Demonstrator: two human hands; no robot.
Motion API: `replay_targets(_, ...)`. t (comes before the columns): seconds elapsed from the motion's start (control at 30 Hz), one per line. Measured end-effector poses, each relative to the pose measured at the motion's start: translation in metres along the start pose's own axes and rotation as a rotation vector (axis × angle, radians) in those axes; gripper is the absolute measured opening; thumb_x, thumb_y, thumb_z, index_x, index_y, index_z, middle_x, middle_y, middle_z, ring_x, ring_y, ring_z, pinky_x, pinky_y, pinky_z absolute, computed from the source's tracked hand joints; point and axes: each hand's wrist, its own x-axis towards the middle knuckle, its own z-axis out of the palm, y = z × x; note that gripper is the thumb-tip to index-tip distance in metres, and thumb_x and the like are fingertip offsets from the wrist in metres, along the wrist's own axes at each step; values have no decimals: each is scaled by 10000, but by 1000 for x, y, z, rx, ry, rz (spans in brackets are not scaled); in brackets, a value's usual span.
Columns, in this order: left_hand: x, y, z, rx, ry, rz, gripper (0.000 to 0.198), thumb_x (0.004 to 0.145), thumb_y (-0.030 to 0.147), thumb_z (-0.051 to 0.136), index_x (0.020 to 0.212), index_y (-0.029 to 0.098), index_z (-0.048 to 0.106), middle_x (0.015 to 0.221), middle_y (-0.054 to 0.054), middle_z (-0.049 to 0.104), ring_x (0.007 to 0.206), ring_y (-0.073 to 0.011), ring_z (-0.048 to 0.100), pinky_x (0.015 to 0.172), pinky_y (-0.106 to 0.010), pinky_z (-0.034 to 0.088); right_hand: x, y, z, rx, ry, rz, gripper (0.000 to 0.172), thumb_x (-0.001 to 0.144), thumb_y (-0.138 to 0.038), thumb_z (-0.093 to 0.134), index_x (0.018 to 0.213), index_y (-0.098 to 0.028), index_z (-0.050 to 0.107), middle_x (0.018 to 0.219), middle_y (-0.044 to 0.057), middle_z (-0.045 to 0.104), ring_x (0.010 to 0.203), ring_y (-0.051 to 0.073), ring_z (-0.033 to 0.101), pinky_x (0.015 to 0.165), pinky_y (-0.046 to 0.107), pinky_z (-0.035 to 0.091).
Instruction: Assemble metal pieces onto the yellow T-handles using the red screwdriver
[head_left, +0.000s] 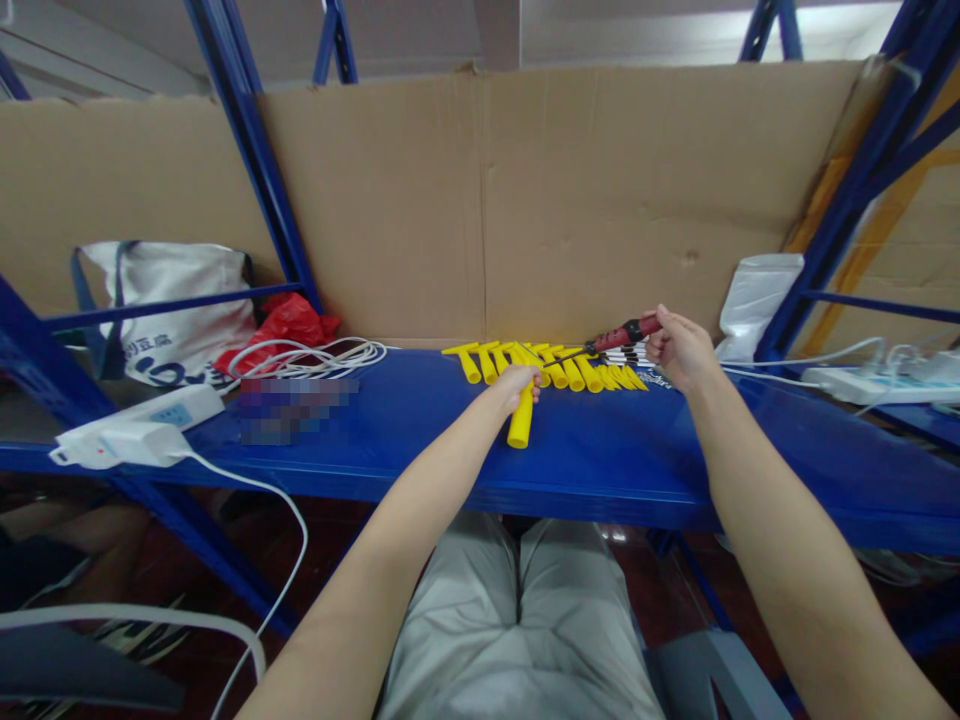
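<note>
Centre frame now, my left grip [523, 388] is wrapped round a yellow piece [519, 430] over the blue bench [420, 430], while right of centre my right grip [679, 346] pinches the end of a dark-red screwdriver [621, 335], shaft slanting leftward toward the piece, more yellow T-shaped parts [574, 374] lined up just behind.

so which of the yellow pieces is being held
The yellow piece in the left hand, the one nearest the front edge of the blue shelf; the other yellow pieces lie in a row behind it.
</note>
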Motion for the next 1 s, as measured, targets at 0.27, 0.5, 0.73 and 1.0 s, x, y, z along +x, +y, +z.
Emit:
replay_targets(0.27, 0, 0, 1, 47, 16, 6, 272, 860, -5, 438, 678, 196, 419, 452, 78, 406, 355, -52, 351, 409, -184, 297, -1, -1, 0, 45, -41, 21, 349, 704, -415, 845, 729, -216, 560, 562, -53, 524, 470, 78, 477, 416, 189, 415)
replay_targets(0.5, 1, 0, 0, 40, 11, 7, 255, 848, 1, 445, 682, 194, 428, 461, 73, 412, 362, -58, 352, 413, -189, 292, 4, 6, -3, 25, 69, 54, 430, 658, -430, 865, 694, -221, 490, 528, -70, 460, 426, 61, 414, 369, 182, 360)
replay_targets(0.73, 0, -1, 0, 52, 2, 20, 258, 856, 1, 439, 688, 196, 420, 462, 78, 408, 362, -55, 356, 418, -187, 299, 2, 5, 0, 0, 61, 22, 387, 682, -501, 833, 716, -231, 558, 421, -104, 335, 357, 64, 324, 333, 191, 305)
replay_targets(1.0, -1, 0, 1, 67, 25, 22, 268, 858, -5, 440, 684, 198, 412, 458, 77, 410, 364, -57, 353, 419, -189, 295, -4, -4, 6, 42, 6, 50, 319, 753, -412, 804, 719, -208, 561, 575, -28, 586, 460, 88, 516, 436, 203, 441)
